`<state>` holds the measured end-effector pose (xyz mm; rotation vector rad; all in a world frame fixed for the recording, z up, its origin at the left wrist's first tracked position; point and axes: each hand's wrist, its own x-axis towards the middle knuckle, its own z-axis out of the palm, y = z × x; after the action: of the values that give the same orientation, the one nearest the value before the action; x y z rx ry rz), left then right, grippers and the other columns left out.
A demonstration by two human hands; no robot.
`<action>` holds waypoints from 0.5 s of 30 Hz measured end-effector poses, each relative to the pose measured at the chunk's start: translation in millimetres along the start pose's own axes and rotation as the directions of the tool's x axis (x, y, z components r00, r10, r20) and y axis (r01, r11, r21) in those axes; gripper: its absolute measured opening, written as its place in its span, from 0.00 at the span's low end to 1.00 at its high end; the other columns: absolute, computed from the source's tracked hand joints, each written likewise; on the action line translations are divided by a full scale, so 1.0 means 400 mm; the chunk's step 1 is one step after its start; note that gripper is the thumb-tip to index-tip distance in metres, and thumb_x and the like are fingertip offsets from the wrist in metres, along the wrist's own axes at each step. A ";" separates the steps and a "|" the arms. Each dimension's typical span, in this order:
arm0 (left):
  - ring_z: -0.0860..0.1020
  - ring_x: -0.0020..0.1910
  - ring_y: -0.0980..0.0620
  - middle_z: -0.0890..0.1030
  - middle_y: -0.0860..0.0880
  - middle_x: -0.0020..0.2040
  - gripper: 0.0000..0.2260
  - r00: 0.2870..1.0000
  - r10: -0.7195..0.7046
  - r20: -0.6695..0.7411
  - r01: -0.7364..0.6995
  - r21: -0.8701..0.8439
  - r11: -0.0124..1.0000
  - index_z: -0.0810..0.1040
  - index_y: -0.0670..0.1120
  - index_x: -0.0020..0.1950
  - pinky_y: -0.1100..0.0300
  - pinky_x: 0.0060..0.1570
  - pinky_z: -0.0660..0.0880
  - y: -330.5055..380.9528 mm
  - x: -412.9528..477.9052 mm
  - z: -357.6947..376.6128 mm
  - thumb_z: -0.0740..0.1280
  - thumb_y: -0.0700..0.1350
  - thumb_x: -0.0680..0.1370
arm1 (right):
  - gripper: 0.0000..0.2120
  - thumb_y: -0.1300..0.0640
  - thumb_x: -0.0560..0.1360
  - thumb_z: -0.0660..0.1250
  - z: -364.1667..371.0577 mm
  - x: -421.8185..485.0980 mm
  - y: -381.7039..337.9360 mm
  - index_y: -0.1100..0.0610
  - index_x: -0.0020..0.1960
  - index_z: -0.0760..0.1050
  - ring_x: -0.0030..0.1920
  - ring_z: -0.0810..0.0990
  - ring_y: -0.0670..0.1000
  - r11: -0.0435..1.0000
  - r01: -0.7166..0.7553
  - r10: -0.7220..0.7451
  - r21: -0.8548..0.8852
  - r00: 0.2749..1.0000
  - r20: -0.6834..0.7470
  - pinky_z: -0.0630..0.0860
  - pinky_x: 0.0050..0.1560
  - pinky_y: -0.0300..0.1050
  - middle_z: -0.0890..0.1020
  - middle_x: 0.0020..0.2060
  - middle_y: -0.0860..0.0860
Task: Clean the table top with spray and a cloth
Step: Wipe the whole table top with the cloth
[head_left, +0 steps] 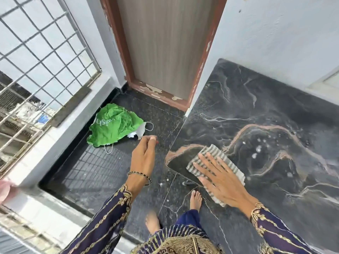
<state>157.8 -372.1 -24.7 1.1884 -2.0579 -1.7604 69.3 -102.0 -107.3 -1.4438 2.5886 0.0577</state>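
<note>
Two hands in view, both reaching up from the lower edge of the frame out of dark blue sleeves with gold embroidery. Right hand (218,177) at centre right, palm down, fingers (205,165) spread wide and flat, pressing a grey-and-white striped cloth (211,154) against the dark veined stone desk (256,107); grip apart, not curled round the cloth, only bearing down on it. Cloth right at the desk's left corner, one end showing above the fingertips, the other running out under the palm toward the wrist. White specks and droplets on the stone just right of the cloth, around the middle right of the frame. Left hand (145,153) at centre, off the desk and over the dark speckled floor (102,171), wrist raised, fingers curled loosely with the tips drawn together near the thumb, holding nothing visible; thin beaded bangle (140,177) round the wrist. Crumpled green bag (113,125) on the floor at centre left, well apart from both hands. Bare feet at lower centre. Wooden door (165,43) at top centre, metal grille (42,52) at upper left.
</note>
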 end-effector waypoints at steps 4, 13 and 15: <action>0.81 0.49 0.48 0.83 0.51 0.47 0.09 0.999 0.008 0.047 -0.009 0.022 1.000 0.77 0.54 0.49 0.44 0.52 0.78 -0.019 -0.008 0.013 0.58 0.53 0.80 | 0.28 0.40 0.84 0.46 -0.029 0.125 -0.039 0.40 0.81 0.41 0.82 0.40 0.50 0.986 -0.126 0.124 0.111 0.992 0.025 0.36 0.80 0.51 0.41 0.82 0.44; 0.79 0.45 0.60 0.81 0.57 0.49 0.06 0.986 0.133 0.098 -0.153 0.239 0.959 0.73 0.56 0.54 0.52 0.47 0.79 -0.050 0.014 0.108 0.63 0.49 0.78 | 0.24 0.37 0.85 0.47 -0.006 0.264 -0.022 0.36 0.80 0.52 0.83 0.42 0.51 0.956 0.292 -0.290 0.019 0.954 -0.072 0.39 0.80 0.62 0.46 0.83 0.45; 0.79 0.44 0.60 0.81 0.57 0.48 0.06 0.981 0.143 0.133 -0.177 0.296 0.939 0.74 0.56 0.54 0.51 0.47 0.79 -0.037 0.036 0.139 0.64 0.47 0.78 | 0.23 0.37 0.85 0.47 -0.019 0.315 0.055 0.34 0.80 0.53 0.83 0.42 0.51 0.967 0.256 -0.254 0.004 0.963 -0.088 0.39 0.80 0.63 0.46 0.83 0.46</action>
<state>121.4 -339.9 -58.4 0.9773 -2.4858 -1.5023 -15.2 -197.0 -122.7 -1.7986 2.4372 -0.0612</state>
